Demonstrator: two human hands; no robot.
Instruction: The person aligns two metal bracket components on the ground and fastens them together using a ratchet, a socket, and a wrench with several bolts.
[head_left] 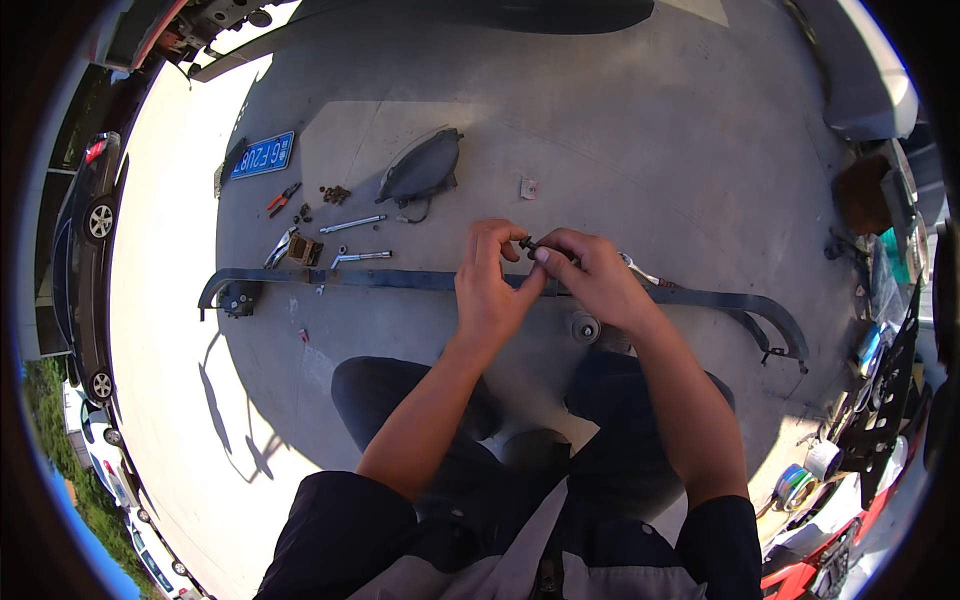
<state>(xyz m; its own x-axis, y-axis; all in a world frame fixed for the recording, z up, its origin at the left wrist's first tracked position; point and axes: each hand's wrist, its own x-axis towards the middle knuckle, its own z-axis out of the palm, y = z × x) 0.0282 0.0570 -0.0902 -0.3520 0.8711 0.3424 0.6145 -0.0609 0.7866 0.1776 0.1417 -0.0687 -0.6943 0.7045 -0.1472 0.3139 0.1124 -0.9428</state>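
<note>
- Currently, a small dark fastener-like part [528,243] is held up between the two hands, above the middle of a long dark bar [400,280] that is laid across the concrete floor [640,150] in front of the knees.
- By the right hand [595,280] the part appears to be pinched between thumb and forefinger, with the other fingers folded.
- The left hand [490,290] is kept half-curled, with a gap left between thumb and forefinger; its fingertips are brought close to the part's far end, but whether that end is touched cannot be told.
- As far as can be judged, the step in hand is fine fingertip work: the part is being turned, cleaned or fitted together, and which of these cannot be told.
- For the next move, a steady right-hand pinch would seem to be called for, with the other end met squarely by the left fingertips, since so small a piece could easily be dropped.
- Toward the left, a chrome extension bar [352,223], a chrome socket handle [362,257], red-handled pliers [283,200] and a pile of small brown pieces [335,194] are set out on the floor.
- Beyond the bar, a dark rounded housing [425,170] is laid down, well apart from the hands.
</note>
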